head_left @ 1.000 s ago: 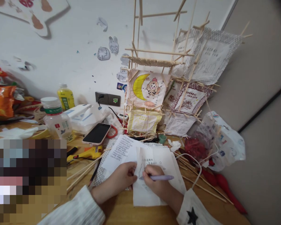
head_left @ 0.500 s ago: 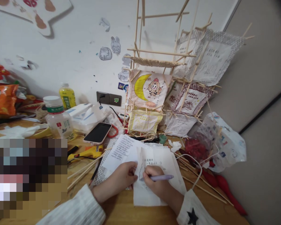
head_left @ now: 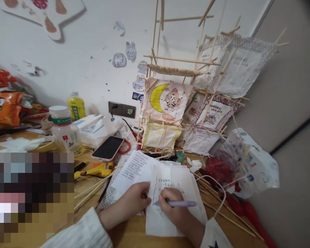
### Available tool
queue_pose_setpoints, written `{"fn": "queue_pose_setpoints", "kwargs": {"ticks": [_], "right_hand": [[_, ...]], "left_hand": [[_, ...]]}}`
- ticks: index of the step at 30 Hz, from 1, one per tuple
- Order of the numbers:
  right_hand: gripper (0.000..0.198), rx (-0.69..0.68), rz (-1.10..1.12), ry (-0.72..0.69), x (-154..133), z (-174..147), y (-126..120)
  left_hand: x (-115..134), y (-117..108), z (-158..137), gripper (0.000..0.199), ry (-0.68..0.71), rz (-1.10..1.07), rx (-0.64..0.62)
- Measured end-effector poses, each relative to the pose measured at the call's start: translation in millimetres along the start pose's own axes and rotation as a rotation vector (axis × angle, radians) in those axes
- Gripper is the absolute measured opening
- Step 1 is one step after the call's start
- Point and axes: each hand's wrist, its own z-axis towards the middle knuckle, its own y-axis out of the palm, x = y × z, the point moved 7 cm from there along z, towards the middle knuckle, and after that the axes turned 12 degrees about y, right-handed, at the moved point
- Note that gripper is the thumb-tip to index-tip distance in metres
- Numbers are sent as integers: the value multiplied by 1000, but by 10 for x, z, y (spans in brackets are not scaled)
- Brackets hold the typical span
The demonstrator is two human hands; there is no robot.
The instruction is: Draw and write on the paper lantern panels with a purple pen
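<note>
A purple pen [head_left: 182,203] is pinched in my right hand [head_left: 170,205], its tip low against a thin white sheet of paper [head_left: 164,225]. That sheet carries handwritten characters and a wavy dark line down its left side. My left hand [head_left: 134,199] has its fingers curled, with thumb and forefinger closed at the sheet's left edge. Beyond it lies a page of handwriting [head_left: 134,168], on top of a sheet with a crosshatched border [head_left: 107,199]. The right hand covers part of the writing.
A wooden stick frame [head_left: 182,62] hung with decorated paper panels stands at the back. To the left are a phone [head_left: 107,148], a yellow glue gun [head_left: 99,169] and a clear bottle [head_left: 63,132]. Loose sticks [head_left: 232,217], a white cable [head_left: 223,193] and a plastic bag [head_left: 260,165] lie right.
The right hand and pen have moved slightly down the sheet, and the wavy line reaches lower. The left hand stays at the paper's edge. The whole view has shifted a little.
</note>
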Motion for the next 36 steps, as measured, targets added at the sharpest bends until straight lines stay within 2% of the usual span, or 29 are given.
{"fn": "queue_pose_setpoints", "kwargs": {"ticks": [2, 7, 11, 14, 19, 27, 36], "right_hand": [[28, 28, 13, 18, 17, 0, -51], [29, 42, 194, 148, 72, 47, -160], [27, -1, 258, 221, 61, 74, -118], [26, -34, 232, 196, 31, 74, -59], [24, -14, 127, 147, 40, 48, -39], [28, -68, 52, 34, -23, 25, 4], [24, -72, 52, -65, -72, 6, 6]], "left_hand": [[-12, -17, 2, 23, 2, 10, 23], [-11, -138, 17, 21, 76, 87, 195], [-48, -97, 43, 23, 93, 44, 144], [-26, -45, 32, 28, 112, -3, 67], [6, 20, -41, 37, 31, 1, -47], [33, 39, -53, 44, 60, -24, -74], [37, 13, -47, 40, 144, 112, -40]]}}
